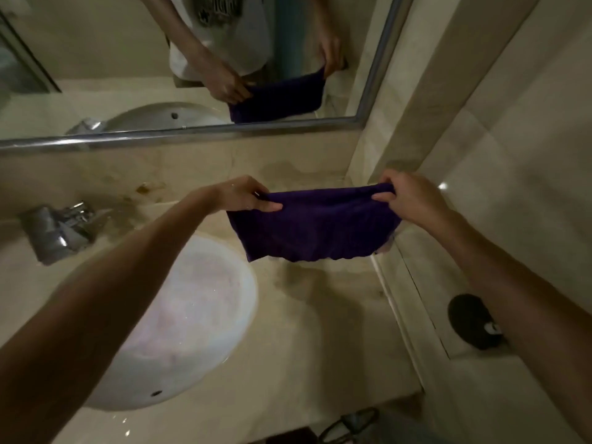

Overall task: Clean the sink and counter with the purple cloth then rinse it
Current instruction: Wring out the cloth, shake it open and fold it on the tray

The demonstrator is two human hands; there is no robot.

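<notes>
The purple cloth (317,229) hangs spread out in the air above the beige counter (320,331), to the right of the sink. My left hand (243,193) pinches its top left corner. My right hand (410,197) grips its top right corner. The cloth's lower edge hangs free, clear of the counter. The white oval sink (198,315) lies below my left forearm, which hides part of its bowl. The chrome tap (61,225) stands at the sink's left.
A mirror (192,59) with a metal frame runs along the back wall and reflects my arms and the cloth. A tiled wall (512,155) closes the right side. A dark round object (474,318) sits on the ledge right of the counter. Spectacles (349,424) lie at the counter's front edge.
</notes>
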